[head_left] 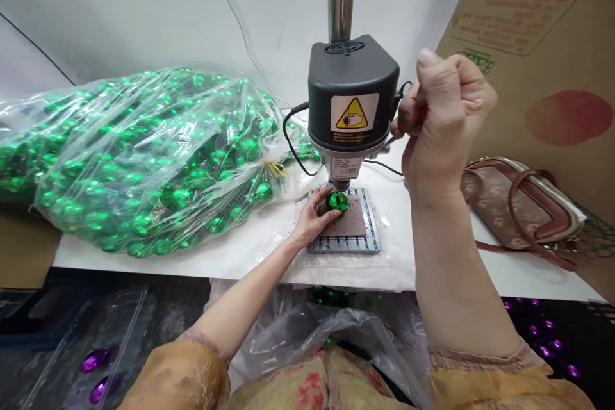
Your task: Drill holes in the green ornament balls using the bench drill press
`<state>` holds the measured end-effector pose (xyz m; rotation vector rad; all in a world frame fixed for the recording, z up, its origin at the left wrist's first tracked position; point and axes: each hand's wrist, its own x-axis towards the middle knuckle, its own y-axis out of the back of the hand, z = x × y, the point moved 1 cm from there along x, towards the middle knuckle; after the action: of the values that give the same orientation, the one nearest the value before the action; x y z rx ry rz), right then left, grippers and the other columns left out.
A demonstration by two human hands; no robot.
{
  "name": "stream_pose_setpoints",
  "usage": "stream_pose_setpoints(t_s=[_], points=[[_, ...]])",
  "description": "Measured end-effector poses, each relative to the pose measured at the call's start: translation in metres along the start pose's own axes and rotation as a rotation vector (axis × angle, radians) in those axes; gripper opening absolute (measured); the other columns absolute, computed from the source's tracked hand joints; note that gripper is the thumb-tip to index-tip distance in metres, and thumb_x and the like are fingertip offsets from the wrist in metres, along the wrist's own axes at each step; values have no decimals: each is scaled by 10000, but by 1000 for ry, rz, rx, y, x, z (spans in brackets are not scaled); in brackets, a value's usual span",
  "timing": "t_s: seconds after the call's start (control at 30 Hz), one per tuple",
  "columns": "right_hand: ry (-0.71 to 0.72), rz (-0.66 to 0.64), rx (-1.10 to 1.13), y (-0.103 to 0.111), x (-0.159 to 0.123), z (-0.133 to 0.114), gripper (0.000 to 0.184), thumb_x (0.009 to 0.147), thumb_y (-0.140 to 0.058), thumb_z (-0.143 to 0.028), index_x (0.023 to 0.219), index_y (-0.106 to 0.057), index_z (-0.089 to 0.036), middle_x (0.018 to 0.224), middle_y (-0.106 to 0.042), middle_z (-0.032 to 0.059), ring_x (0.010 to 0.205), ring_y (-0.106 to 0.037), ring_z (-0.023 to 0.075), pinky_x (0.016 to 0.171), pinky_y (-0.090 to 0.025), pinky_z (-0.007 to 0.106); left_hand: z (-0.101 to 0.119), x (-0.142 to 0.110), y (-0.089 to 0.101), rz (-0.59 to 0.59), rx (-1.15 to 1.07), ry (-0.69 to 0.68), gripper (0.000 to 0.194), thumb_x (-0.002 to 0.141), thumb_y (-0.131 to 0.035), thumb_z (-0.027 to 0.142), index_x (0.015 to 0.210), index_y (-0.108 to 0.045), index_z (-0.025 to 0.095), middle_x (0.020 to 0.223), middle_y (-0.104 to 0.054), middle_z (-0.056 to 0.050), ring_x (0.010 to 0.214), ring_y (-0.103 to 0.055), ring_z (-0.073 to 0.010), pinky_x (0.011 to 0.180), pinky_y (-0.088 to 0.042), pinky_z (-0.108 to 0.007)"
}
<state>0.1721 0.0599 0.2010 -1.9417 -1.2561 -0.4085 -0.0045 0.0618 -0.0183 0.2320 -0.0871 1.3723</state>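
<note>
On the left I see a clear bag [267, 152] of green pieces [175, 195]. My left hand [313, 216] has thumb and fingers closed about one faceted green piece [337, 201] over the brown board [354, 223], beneath the drill press [354, 86]; my right hand [444, 118] curls tightly round its lever [393, 139].

Left grip [311, 219] on green faceted ball [337, 202], drill press [353, 86] above, right grip [444, 112] around lever [393, 140]

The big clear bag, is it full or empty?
Full: the bag bulges with shiny green pieces packed inside.
</note>
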Motion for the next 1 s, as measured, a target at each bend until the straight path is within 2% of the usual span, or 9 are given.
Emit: stream_pose_setpoints(t_s=[0.07, 0.23, 0.47, 0.63, 0.77, 1.0], points=[[-3, -1, 5, 0, 0, -1, 549, 719, -780, -529, 567, -342, -235, 415, -343, -92, 358, -311, 50, 333, -211, 252, 3, -2, 2, -37, 25, -27, 581, 738, -852, 414, 1258, -663, 237, 1372, -655, -91, 1406, -498, -335, 1239, -286, -518], [-2, -4, -23, -1, -1, -1, 567, 721, -765, -572, 570, -334, -236, 424, -345, -91, 366, -312, 48, 338, -215, 245, 10, -9, 4, -128, 33, -65, 587, 751, -845, 423, 1261, -636, 220, 1275, -681, -98, 1265, -602, -301, 1134, -417, -448], [15, -4, -74, 1, 0, 0, 608, 733, -733, -631, 564, -298, -241, 423, -329, -74, 374, -289, 60, 333, -224, 269, 13, -12, -9, -22, -7, 4, 515, 741, -847, 487, 1117, -648, 197, 1139, -705, -90, 1149, -647, -278, 1051, -472, -421], [8, -23, -106, 2, -2, -2, 568, 805, -687, -578, 579, -294, -236, 449, -329, -70, 388, -300, 50, 348, -241, 249, 9, -12, -14, -23, -45, 22, 571, 727, -857, 490, 1162, -638, 191, 1100, -714, -90, 1100, -668, -273, 1011, -508, -420], [64, -30, -103, 5, -14, -6, 524, 860, -656, -481, 579, -296, -224, 459, -312, -74, 396, -298, 38, 396, -250, 245, 6, -13, -13, -19, -34, 5, 562, 737, -854, 479, 1169, -640, 190, 1140, -706, -100, 1141, -655, -278, 1035, -499, -421], [175, 55, -92, 15, -45, -1, 477, 852, -629, -331, 536, -294, -204, 425, -257, -74, 391, -261, 56, 452, -255, 279, 7, -14, -14, -26, -51, -9, 556, 752, -842, 489, 1169, -624, 193, 1148, -696, -99, 1143, -655, -273, 1040, -502, -424]])
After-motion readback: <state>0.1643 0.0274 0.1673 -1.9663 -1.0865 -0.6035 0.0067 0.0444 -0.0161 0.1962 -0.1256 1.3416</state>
